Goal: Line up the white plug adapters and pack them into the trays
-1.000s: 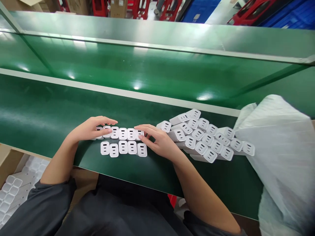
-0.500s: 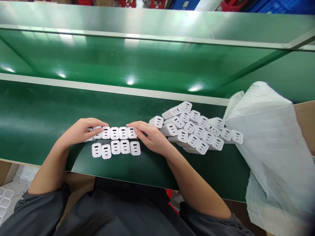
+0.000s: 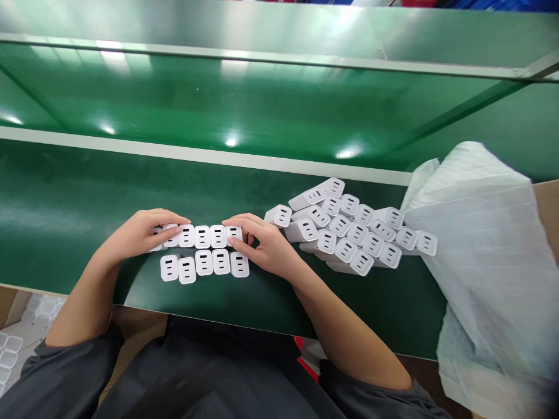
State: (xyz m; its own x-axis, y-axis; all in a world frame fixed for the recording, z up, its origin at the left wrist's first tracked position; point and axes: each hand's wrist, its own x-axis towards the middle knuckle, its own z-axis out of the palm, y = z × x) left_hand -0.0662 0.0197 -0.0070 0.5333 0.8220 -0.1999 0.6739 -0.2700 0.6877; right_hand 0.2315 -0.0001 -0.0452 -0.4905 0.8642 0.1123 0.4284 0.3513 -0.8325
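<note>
- Far row (image 3: 202, 237): six white slotted blocks visible on the green worktop (image 3: 279, 302), set side by side, slotted ends toward the camera. It lies directly between the two hands, left of the worktop's middle; the leftmost blocks are partly covered by fingers.
- Left hand (image 3: 142, 233): closed about the left end of the far row, thumb across the slotted ends, fingers along the side toward the back edge. Firmness of grip cannot be told.
- Right hand (image 3: 262, 241): closed about the right end block, thumb on it, forefinger along its back side.
- Near row (image 3: 204, 263): five like blocks, between the far row and the worktop's front edge, below the gap between the hands. Alignment uneven; second from left sits closer to the front edge.
- Cluster (image 3: 358, 234): many more such blocks, right of the right hand and toward the back edge, several tilted. Its leftmost block is just beside the right hand; contact cannot be confirmed.
- White sheet (image 3: 489, 244): crumpled, over the worktop's right end, hanging past the front edge.
- Carton (image 3: 9, 302): below the front edge at left, beside white parts (image 3: 11, 358).
</note>
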